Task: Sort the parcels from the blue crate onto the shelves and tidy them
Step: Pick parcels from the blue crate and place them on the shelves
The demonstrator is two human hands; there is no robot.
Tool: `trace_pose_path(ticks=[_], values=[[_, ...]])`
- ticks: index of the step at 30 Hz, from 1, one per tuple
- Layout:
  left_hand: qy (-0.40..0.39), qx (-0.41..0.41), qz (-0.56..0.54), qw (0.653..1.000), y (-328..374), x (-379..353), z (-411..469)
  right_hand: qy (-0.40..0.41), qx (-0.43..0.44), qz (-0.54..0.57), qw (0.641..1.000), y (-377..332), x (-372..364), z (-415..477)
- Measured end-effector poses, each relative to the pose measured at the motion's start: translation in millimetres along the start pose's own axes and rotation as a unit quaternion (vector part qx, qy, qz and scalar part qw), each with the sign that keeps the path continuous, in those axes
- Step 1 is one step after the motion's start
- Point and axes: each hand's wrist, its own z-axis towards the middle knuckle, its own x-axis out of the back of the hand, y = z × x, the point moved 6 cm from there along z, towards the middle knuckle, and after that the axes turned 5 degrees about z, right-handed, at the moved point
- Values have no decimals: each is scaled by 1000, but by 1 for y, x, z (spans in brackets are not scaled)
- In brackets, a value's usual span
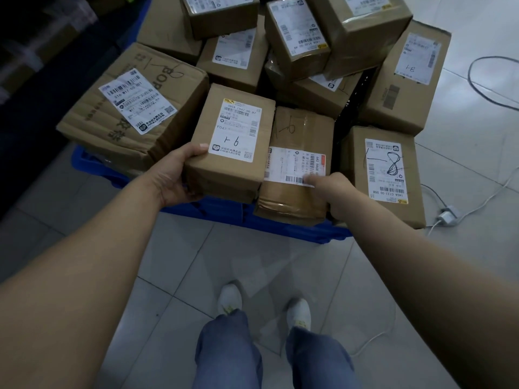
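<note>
Labelled parcel (230, 144) lies at the near edge of the blue crate (213, 210), the left hand (171, 178) curled round its corner. Just beside it, the right hand (334, 192) grips the taped parcel (297, 130), thumb on top.

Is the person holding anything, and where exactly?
The left hand grips the labelled box by its near left corner; right hand grips the taped parcel by its near right edge.

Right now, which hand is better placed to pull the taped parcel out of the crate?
Right. The right hand is on the taped parcel, thumb on its label; the left hand grips the neighbouring box.
</note>
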Motion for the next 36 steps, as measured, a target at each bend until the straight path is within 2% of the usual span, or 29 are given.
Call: trace_pose_path(ticks=[3,10,19,26,31,36], values=[[6,-9,-8,1000,-5,3,0,-49,-50,95,993,8,-6,-2],[0,-10,-30,1000,-9,2,-3,-128,-77,154,977,9,-11,0],[-2,-17,-38,999,-3,-7,-18,-130,-32,138,981,-5,-6,-7],[2,-39,-46,998,11,-7,-54,-77,34,114,990,-41,20,-34],[-19,-79,-68,994,42,-21,-94,-31,84,114,989,-78,53,-75],[-13,-141,-74,987,93,-41,-151,-26,139,117,983,-127,84,-123]])
